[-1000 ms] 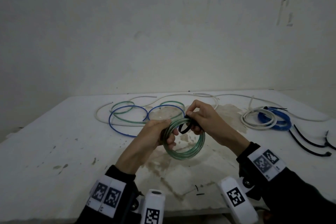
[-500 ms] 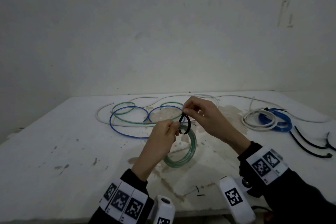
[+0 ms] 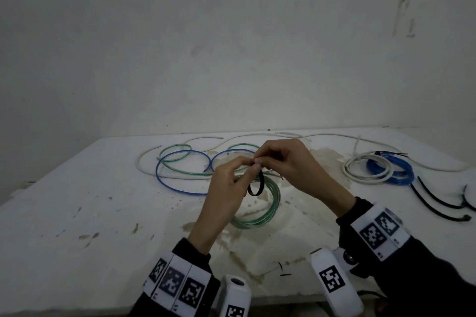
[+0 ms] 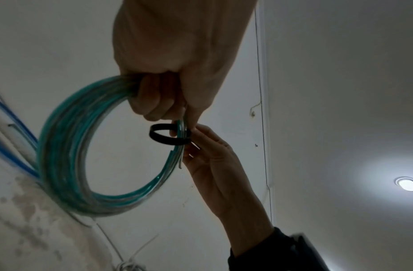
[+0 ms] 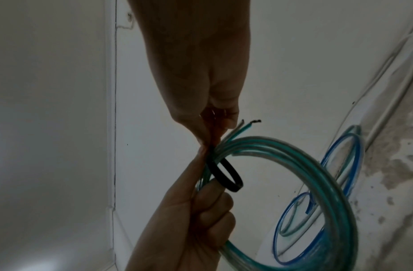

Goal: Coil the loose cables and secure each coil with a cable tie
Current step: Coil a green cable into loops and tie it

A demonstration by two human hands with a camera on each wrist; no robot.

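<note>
My left hand (image 3: 233, 183) grips a green coil (image 3: 268, 210) of clear-green cable, lifted above the white table (image 3: 77, 213). A black cable tie (image 3: 257, 184) loops loosely around the coil's strands. My right hand (image 3: 280, 162) pinches the tie's ends at the top of the coil, fingertips meeting those of the left hand. In the left wrist view the green coil (image 4: 68, 155) hangs from my curled fingers, with the tie (image 4: 168, 136) ringing the strands. In the right wrist view the tie (image 5: 226, 176) circles the strands just below my right fingertips (image 5: 214, 128), and the cable ends stick out there.
Loose blue cable (image 3: 180, 175), green cable and white cable (image 3: 231, 141) lie in loops at the back of the table. A white coil (image 3: 365, 167) and a blue coil (image 3: 396, 172) lie at the right. Spare black ties (image 3: 438, 203) lie near the right edge.
Both hands raised the coil. The left hand turned so its fingertips meet the right hand's at the top. The black tie now stands as a closed loop around the strands.
</note>
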